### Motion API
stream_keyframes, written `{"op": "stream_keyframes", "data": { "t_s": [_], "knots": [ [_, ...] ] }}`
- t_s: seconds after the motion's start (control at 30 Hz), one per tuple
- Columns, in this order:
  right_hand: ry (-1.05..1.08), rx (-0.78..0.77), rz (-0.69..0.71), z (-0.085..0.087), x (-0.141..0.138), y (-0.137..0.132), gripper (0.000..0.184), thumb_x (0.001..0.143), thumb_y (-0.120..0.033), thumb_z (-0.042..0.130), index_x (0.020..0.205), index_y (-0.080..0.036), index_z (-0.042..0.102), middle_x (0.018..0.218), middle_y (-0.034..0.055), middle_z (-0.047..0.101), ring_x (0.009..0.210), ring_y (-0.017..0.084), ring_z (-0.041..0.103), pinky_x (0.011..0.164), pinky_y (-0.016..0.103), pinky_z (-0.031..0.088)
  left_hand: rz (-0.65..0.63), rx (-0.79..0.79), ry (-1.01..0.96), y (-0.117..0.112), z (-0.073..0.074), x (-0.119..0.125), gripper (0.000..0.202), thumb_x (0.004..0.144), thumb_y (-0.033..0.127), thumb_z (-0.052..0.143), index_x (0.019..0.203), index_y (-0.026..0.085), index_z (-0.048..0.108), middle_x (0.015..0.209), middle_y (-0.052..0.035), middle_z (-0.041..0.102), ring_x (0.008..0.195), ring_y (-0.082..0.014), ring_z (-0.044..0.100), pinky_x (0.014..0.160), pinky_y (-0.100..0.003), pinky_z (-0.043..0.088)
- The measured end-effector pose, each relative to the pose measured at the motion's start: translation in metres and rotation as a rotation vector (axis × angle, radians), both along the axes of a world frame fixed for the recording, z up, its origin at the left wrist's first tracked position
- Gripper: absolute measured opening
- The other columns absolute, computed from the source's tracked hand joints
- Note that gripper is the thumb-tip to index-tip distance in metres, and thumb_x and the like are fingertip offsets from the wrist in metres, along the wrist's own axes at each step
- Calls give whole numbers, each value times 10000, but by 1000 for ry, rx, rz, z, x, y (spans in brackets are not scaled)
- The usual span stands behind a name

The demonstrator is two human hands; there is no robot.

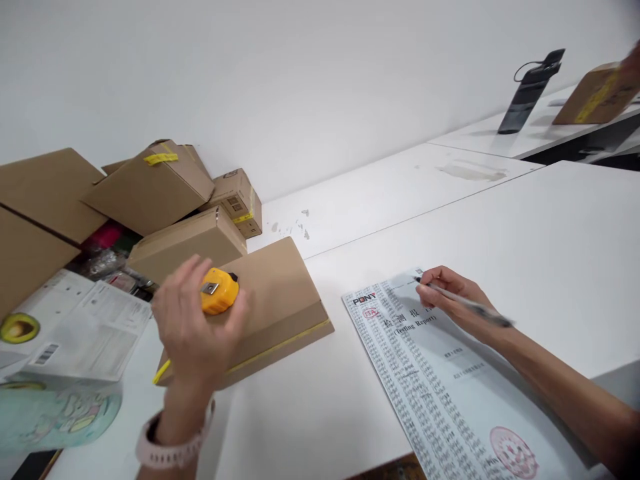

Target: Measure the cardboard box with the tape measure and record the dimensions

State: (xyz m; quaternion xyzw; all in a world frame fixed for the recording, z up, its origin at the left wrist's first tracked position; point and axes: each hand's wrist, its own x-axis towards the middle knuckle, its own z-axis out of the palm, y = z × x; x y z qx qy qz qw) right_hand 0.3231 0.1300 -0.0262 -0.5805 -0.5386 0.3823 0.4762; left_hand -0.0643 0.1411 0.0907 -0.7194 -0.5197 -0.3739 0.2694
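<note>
My left hand (193,327) is closed round a yellow tape measure (219,291) and holds it over a flat cardboard box (285,300) lying on the white table (500,227). A pale watch strap circles that wrist. My right hand (453,293) grips a pen (467,305) with its tip on the top of a printed report sheet (440,380), which carries dense rows of text and a red stamp near its lower end.
Several cardboard boxes (155,183) are stacked at the back left against the white wall, with printed packaging (75,327) in front. At the far right stand a dark pouch (530,93) and another box (593,97), with someone's hand at the frame edge.
</note>
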Motion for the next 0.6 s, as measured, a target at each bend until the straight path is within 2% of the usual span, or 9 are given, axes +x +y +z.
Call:
{"op": "stream_keyframes", "data": {
  "t_s": [0.03, 0.07, 0.1, 0.13, 0.17, 0.2, 0.27, 0.37, 0.6],
  "knots": [
    [-3, -18, -18, -1, -5, 0, 420, 907, -645, 608, 798, -244, 553, 624, -25, 558, 586, 144, 473, 587, 316, 407, -167, 167, -22, -12, -7, 19, 494, 832, 250, 714, 1294, 124, 596, 1255, -182, 683, 1208, -336, 632, 1058, -504, 483],
    [22, -42, -14, -3, -9, 1, 435, 948, -651, 533, 790, -246, 532, 613, -33, 525, 580, 141, 436, 590, 317, 390, -323, 126, -24, -24, -18, 41, 454, 850, 171, 686, 1294, 150, 593, 1185, -132, 714, 1156, -275, 664, 1020, -429, 523],
    [63, -60, 7, -5, -12, 3, 444, 976, -654, 467, 813, -248, 537, 624, -31, 520, 594, 147, 432, 606, 321, 390, -478, 10, -10, -34, -30, 64, 408, 869, 150, 655, 1272, 148, 597, 1151, -114, 726, 1146, -246, 669, 997, -383, 543],
    [101, -70, 36, -7, -15, 4, 447, 988, -656, 432, 860, -248, 563, 657, -22, 542, 625, 156, 455, 634, 328, 403, -621, -131, 1, -43, -45, 87, 348, 888, 149, 623, 1235, 140, 610, 1137, -110, 733, 1148, -241, 667, 1010, -385, 546],
    [132, -80, 76, -9, -18, 6, 442, 982, -656, 444, 925, -245, 594, 709, -7, 580, 671, 166, 490, 668, 335, 419, -722, -253, 30, -49, -61, 109, 321, 910, 183, 601, 1223, 114, 611, 1164, -126, 734, 1165, -251, 663, 1040, -400, 541],
    [149, -88, 113, -11, -20, 7, 439, 962, -659, 491, 971, -238, 617, 762, 7, 609, 713, 174, 516, 691, 337, 428, -764, -410, 97, -51, -77, 127, 370, 926, 261, 607, 1250, 83, 601, 1255, -159, 707, 1245, -284, 628, 1081, -422, 523],
    [142, -118, 150, -15, -22, 8, 440, 897, -659, 606, 912, -220, 637, 778, 12, 605, 708, 165, 507, 663, 325, 416, -764, -690, 246, -48, -103, 154, 599, 934, 422, 622, 1363, 13, 534, 1457, -229, 578, 1410, -353, 489, 1151, -462, 468],
    [102, -127, 129, -19, -23, 9, 477, 856, -659, 659, 715, -213, 564, 642, -32, 478, 599, 126, 393, 569, 297, 353, -731, -863, 333, -36, -126, 169, 735, 951, 517, 585, 1441, -17, 463, 1552, -263, 461, 1479, -381, 384, 1222, -518, 361],
    [78, -131, 107, -28, -21, 13, 416, 767, -584, 777, 855, -214, 608, 720, -3, 597, 622, 135, 493, 553, 279, 415, -752, -905, 306, -29, -135, 165, 756, 968, 568, 520, 1473, 13, 425, 1587, -241, 421, 1506, -369, 336, 1249, -540, 293]
  ]
}}
